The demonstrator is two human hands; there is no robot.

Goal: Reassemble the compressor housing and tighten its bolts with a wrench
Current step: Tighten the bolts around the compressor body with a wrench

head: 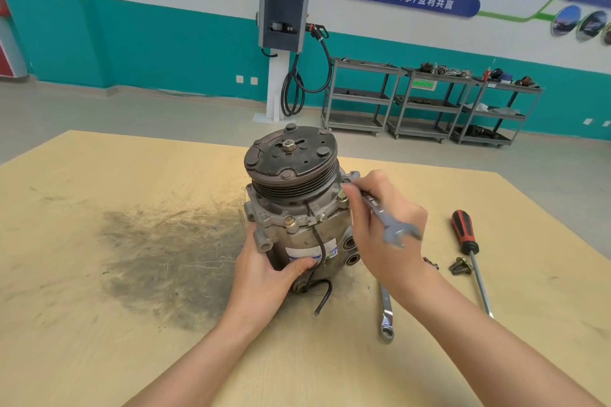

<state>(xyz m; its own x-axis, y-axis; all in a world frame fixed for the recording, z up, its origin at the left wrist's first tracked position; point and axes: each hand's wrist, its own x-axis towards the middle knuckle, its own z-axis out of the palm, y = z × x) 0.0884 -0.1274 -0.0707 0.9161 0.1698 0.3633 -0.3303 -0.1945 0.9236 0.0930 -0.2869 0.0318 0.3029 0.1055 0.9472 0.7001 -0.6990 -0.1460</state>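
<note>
A grey compressor (297,208) stands upright on the wooden table (99,324), its dark grooved pulley on top. Brass-coloured bolts sit in its upper flange; one bolt (342,196) is at the right side, another bolt (288,220) at the front. My left hand (267,271) grips the lower housing from the front left, thumb on the label. My right hand (383,225) holds a silver wrench (390,225) whose far end reaches the right bolt; its open jaw points toward me. A black cable hangs down the housing front.
A second silver wrench (386,314) lies on the table right of the compressor. A red-and-black screwdriver (468,248) and loose bolts (459,266) lie farther right. A dark grease smear (172,258) covers the table's left middle. Grey shelf carts (429,102) stand by the far wall.
</note>
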